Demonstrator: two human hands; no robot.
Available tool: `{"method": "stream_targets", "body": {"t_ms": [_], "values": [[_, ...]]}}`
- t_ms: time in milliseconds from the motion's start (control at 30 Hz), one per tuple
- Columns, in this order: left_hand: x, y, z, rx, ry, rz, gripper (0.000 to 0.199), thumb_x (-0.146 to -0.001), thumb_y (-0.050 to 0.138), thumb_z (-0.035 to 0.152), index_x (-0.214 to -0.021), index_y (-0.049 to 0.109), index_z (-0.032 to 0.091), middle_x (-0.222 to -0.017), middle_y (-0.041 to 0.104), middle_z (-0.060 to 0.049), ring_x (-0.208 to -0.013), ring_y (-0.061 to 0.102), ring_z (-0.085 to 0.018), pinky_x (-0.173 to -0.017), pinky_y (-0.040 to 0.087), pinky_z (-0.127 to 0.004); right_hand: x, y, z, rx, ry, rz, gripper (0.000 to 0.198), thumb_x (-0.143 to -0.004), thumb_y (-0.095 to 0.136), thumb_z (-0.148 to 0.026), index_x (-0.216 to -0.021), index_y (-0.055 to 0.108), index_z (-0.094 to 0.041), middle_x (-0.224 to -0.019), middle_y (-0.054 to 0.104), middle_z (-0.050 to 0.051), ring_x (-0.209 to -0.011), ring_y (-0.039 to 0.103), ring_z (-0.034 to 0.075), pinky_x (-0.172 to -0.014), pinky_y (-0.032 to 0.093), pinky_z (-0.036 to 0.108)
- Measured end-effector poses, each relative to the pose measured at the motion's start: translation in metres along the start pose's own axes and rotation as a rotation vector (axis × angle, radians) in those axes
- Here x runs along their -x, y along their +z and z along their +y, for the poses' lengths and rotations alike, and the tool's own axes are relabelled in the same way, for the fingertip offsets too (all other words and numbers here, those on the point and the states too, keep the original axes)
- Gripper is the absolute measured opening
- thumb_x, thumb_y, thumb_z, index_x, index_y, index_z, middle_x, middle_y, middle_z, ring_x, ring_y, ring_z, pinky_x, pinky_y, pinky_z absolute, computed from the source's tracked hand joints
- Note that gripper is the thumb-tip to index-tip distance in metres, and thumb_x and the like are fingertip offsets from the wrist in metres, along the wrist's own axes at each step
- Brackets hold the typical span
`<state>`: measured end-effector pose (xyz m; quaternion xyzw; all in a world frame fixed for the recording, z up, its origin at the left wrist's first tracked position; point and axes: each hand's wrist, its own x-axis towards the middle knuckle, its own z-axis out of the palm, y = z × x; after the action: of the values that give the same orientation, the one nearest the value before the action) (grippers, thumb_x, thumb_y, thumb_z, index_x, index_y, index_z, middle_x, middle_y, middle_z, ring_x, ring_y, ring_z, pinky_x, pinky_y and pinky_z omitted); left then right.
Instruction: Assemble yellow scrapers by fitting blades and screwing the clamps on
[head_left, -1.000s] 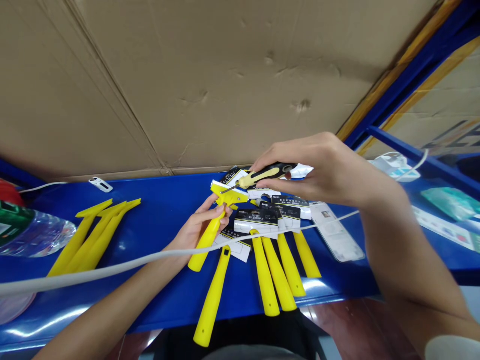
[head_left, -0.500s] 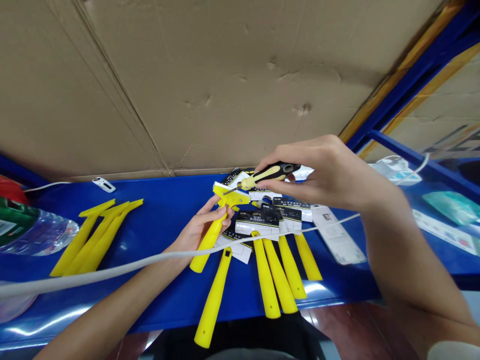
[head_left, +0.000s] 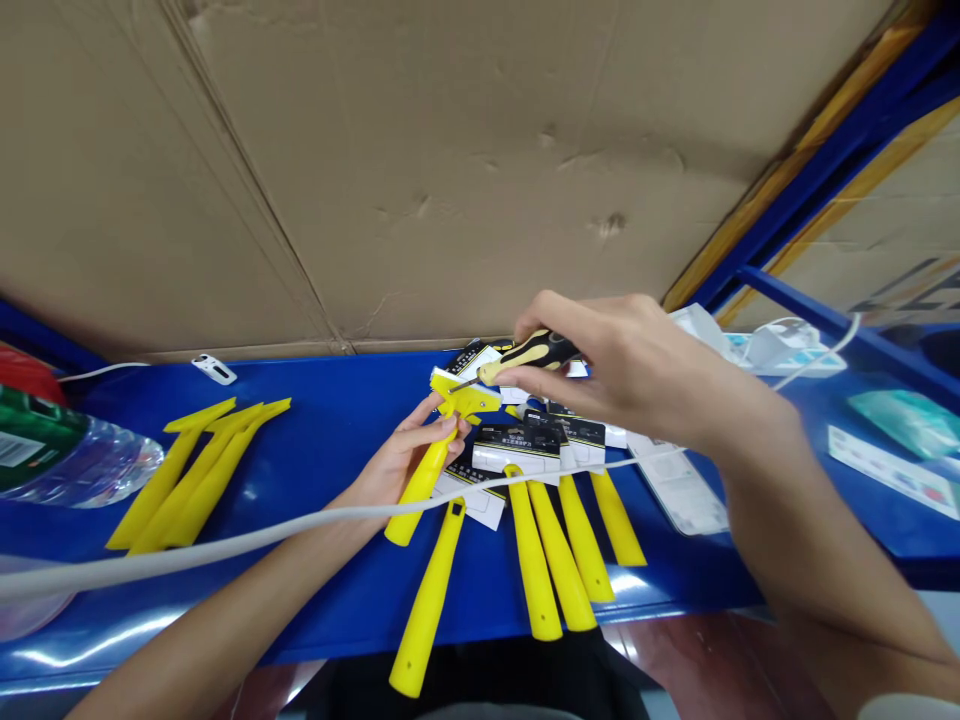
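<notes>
My left hand (head_left: 405, 446) is closed around the neck of a yellow scraper (head_left: 417, 492), whose wide head points up and away from me. In my right hand (head_left: 611, 350) is a screwdriver (head_left: 531, 355) with a cream and black handle. Its tip reaches the scraper head on the left side, at or very near a screw; exact contact is too small to tell. Beneath and beside the held scraper lie several yellow scraper handles (head_left: 534, 560) with black and white packaging cards (head_left: 517, 450). One separate yellow handle (head_left: 427, 605) lies closest to me.
Three yellow scrapers (head_left: 199, 480) lie together at left, by a plastic bottle (head_left: 112, 455). A white cable (head_left: 300, 527) crosses in front of my left forearm. A phone (head_left: 686, 490) lies under my right wrist. Cardboard (head_left: 450, 180) stands behind the blue shelf (head_left: 322, 390).
My right hand has turned over the screwdriver handle, with its knuckles shifted a little left and the wrist lower. The left hand and scraper stay nearly in place; the view has shifted slightly.
</notes>
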<state>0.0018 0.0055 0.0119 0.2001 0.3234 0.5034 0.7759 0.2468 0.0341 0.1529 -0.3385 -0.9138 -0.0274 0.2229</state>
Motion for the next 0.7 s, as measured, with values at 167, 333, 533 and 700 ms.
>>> {"method": "stream_targets", "body": {"t_ms": [167,333,533,700], "values": [[-0.001,-0.001,-0.001,0.015,0.021,0.0,0.05,-0.077,0.087,0.001,-0.119,0.065,0.018,-0.09,0.072,-0.005,-0.067,0.065,-0.01,-0.062,0.055,-0.017,-0.001,0.006,0.001,-0.281,-0.238,-0.033,0.023,-0.11,0.059,-0.029,-0.132,0.059,-0.022,-0.131,0.071,0.013,-0.112,0.071,0.025,-0.09,0.054,0.037],[-0.001,-0.004,-0.001,0.004,0.02,-0.008,0.051,-0.076,0.09,0.004,-0.117,0.064,0.019,-0.088,0.071,-0.005,-0.066,0.065,-0.011,-0.064,0.055,-0.019,-0.005,0.015,0.0,-0.185,-0.227,0.085,0.019,-0.113,0.058,-0.036,-0.127,0.064,-0.024,-0.115,0.073,0.008,-0.096,0.07,0.023,-0.08,0.054,0.036],[-0.004,-0.007,0.001,0.023,0.046,0.005,0.05,-0.074,0.09,0.002,-0.116,0.067,0.017,-0.094,0.072,-0.007,-0.071,0.068,-0.012,-0.062,0.053,-0.018,-0.005,0.016,0.0,-0.354,-0.293,0.039,0.025,-0.111,0.057,-0.023,-0.135,0.059,-0.025,-0.132,0.069,0.011,-0.119,0.068,0.026,-0.096,0.057,0.042],[-0.005,-0.007,0.003,0.03,0.047,0.011,0.049,-0.075,0.089,-0.001,-0.114,0.067,0.017,-0.092,0.073,-0.006,-0.07,0.069,-0.013,-0.062,0.055,-0.019,-0.007,0.021,-0.002,-0.214,-0.299,0.13,0.018,-0.11,0.065,-0.038,-0.119,0.063,-0.022,-0.11,0.07,0.009,-0.092,0.067,0.021,-0.074,0.054,0.035]]}}
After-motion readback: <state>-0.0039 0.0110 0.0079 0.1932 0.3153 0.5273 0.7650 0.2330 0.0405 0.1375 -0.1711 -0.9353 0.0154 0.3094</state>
